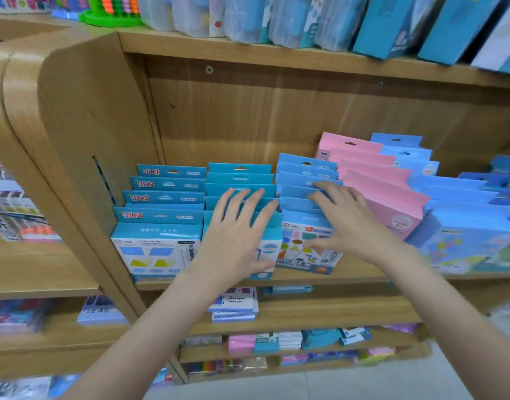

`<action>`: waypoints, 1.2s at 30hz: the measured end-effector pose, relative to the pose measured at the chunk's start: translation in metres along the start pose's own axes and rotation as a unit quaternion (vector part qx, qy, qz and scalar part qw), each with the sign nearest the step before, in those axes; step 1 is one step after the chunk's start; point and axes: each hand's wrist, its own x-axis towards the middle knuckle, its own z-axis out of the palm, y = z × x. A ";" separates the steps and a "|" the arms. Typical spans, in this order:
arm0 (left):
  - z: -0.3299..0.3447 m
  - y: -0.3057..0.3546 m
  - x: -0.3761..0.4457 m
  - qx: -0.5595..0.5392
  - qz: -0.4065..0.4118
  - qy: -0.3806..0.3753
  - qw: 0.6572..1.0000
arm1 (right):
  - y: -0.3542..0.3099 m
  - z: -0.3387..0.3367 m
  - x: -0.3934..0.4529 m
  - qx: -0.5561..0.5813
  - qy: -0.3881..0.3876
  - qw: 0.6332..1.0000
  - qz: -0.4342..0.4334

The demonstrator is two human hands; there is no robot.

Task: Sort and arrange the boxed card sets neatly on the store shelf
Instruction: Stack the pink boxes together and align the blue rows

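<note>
A wooden store shelf (pixel 349 277) holds several rows of boxed card sets standing upright, one behind another, each box with a hang-tab header on top.

Far left is a row of teal boxes (pixel 158 226) with red lettering on their headers; the front box shows blue and yellow four-sided shapes on a white panel. Just to its right stands a second row of teal boxes (pixel 239 180) with plain headers. Next comes a row of lighter blue boxes (pixel 305 168), whose front box (pixel 308 249) shows colourful geometric shapes and a red "15". Right of those is a taller row of pink boxes (pixel 372 168), then more light blue boxes (pixel 461 215) reaching to the right edge.

The left hand (pixel 239 235) lies flat against the front of the second teal row, fingers straight and spread over the header tabs, gripping nothing. The right hand (pixel 340 217) lies over the lighter blue row, fingers extended across the tabs and thumb low on the front box's face; it presses rather than clasps.

The shelf above carries clear plastic cases (pixel 207 13) and leaning blue boxes (pixel 392 27), with a green bead abacus (pixel 112 10) at its left. The shelves below hold flat stacks of small packs (pixel 233 304), blurred.
</note>
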 end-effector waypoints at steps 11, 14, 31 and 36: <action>0.004 0.001 -0.001 -0.006 -0.041 0.014 0.999 | 0.025 0.024 -0.009 0.017 0.112 0.985 -0.128; 0.000 0.002 0.002 -0.014 -0.048 -0.022 0.999 | 0.023 0.021 -0.007 0.032 0.104 0.986 -0.126; -0.001 0.004 0.008 -0.031 -0.073 -0.007 0.997 | 0.008 0.024 -0.009 0.015 0.109 0.991 -0.078; 0.002 0.003 0.006 -0.031 -0.074 0.013 0.997 | 0.007 0.014 -0.010 0.028 0.066 0.993 -0.095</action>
